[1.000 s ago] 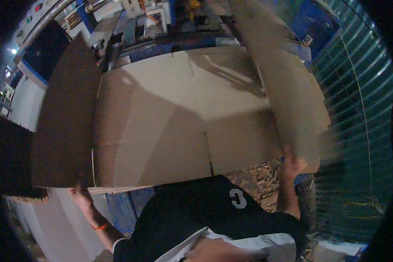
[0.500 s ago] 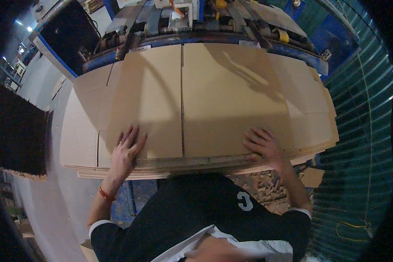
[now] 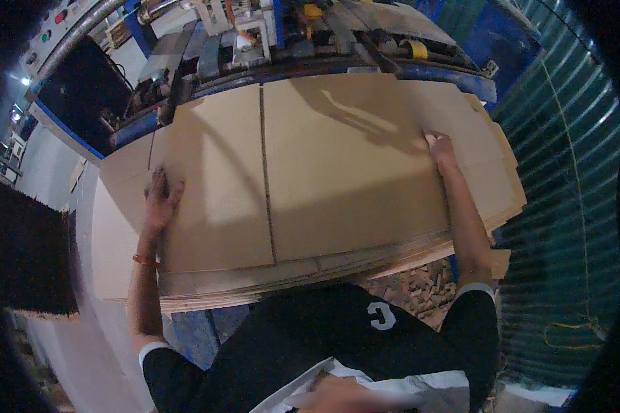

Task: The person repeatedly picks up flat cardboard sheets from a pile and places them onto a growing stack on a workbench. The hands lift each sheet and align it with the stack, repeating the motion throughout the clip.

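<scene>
A flat brown cardboard sheet (image 3: 351,186) with a long slit down its middle lies on top of a stack of cardboard sheets (image 3: 120,237). At the sheet's left edge, my left hand (image 3: 160,206) rests with fingers stretched forward and thumb apart. Farther forward on the opposite edge, my right hand (image 3: 441,147) is closed, its fingers curled at the sheet's border. Layered edges of the stack show along its near side, close to my body. What lies under my right fingers is hidden.
Beyond the stack stands a blue machine (image 3: 207,82) with rollers and belts. Green corrugated metal (image 3: 558,172) runs along the right. Cardboard scraps (image 3: 420,289) lie below the stack's near right side. A dark stack (image 3: 31,248) stands at the far left.
Both hands have moved forward and outward to the top sheet's side edges. My right hand has gone from spread to closed. The view has shifted and the sheet appears slightly turned.
</scene>
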A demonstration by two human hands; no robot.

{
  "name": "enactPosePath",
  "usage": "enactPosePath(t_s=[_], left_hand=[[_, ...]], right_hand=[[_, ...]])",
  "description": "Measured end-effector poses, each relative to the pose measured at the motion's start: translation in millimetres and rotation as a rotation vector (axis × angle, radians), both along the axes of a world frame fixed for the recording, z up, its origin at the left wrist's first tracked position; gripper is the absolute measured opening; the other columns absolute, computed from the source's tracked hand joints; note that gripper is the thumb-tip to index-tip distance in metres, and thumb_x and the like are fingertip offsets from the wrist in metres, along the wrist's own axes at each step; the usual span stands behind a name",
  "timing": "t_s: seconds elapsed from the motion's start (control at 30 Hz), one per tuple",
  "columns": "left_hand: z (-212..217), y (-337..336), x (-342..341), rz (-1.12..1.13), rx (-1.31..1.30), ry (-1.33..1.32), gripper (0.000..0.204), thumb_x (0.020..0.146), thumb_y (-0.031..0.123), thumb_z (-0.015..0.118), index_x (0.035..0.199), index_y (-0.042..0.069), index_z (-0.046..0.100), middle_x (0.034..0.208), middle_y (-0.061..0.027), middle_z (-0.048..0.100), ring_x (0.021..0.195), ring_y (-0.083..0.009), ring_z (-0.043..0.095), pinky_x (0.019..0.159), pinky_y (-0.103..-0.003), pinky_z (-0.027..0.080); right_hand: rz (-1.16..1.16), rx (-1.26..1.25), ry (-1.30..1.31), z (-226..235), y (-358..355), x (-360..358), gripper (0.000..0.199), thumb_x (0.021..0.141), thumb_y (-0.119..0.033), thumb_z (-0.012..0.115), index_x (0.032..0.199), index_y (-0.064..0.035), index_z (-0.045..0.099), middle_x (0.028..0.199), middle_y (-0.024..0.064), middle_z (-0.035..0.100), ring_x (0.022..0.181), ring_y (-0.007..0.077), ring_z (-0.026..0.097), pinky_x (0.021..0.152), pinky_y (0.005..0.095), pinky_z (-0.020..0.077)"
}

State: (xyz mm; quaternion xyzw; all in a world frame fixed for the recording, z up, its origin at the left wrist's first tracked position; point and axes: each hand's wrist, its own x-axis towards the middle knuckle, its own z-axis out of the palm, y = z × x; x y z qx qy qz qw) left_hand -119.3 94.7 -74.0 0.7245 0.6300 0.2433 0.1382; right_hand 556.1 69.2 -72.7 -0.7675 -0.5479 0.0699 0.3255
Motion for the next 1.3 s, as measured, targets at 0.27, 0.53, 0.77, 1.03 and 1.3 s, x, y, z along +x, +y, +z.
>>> enactPosePath(t_s=[0.27,0.53,0.77,1.03,1.3], left_hand=[[3,-7,14,0.026,0.079,0.078,0.07,0.085,0.042,0.053,0.135,-0.002,0.03,0.141,-0.0163,0.031,0.133,-0.0292,0.024,0.106,-0.051,0.013],[43,-31,41,0.016,0.112,0.318,0.08,0.082,0.046,0.055,0.139,0.0,0.022,0.146,-0.017,0.019,0.136,-0.0324,0.012,0.107,-0.053,0.01],[57,-131,96,-0.44,0.064,0.266,0.094,0.069,0.052,0.065,0.139,0.005,0.023,0.146,-0.0178,0.017,0.136,-0.0328,0.013,0.108,-0.052,0.006],[54,-85,79,-0.49,0.512,0.44,0.07,0.071,0.045,0.064,0.128,0.01,0.042,0.13,-0.007,0.046,0.12,-0.0253,0.043,0.106,-0.053,0.02],[55,-71,73,-0.618,0.823,0.549,0.072,0.07,0.045,0.066,0.128,0.013,0.038,0.127,-0.0043,0.049,0.118,-0.0239,0.045,0.104,-0.059,0.021]], right_hand=[[-0.067,-0.041,-0.385,14,-2,-50,0.033,0.086,-0.029,0.049,0.09,-0.0002,0.064,0.082,0.0225,0.062,0.082,0.0407,0.058,0.071,0.0445,0.0448],[0.012,-0.086,-0.372,42,-36,-74,0.045,0.083,-0.031,0.053,0.12,-0.0057,0.051,0.13,0.025,0.038,0.114,0.0397,0.043,0.093,0.0425,0.0388],[0.654,-0.319,-0.505,66,-155,-108,0.087,0.055,-0.043,0.076,0.129,-0.0103,0.044,0.142,0.0196,0.027,0.132,0.0363,0.022,0.106,0.0519,0.0167],[0.821,-0.094,-0.667,46,-79,-96,0.08,0.063,-0.057,0.068,0.128,-0.0167,0.044,0.139,0.0053,0.036,0.13,0.0288,0.03,0.101,0.0598,0.0214],[0.869,-0.003,-0.674,47,-61,-83,0.078,0.065,-0.061,0.064,0.128,-0.0192,0.044,0.138,0.0048,0.038,0.125,0.0284,0.039,0.099,0.0597,0.025]])
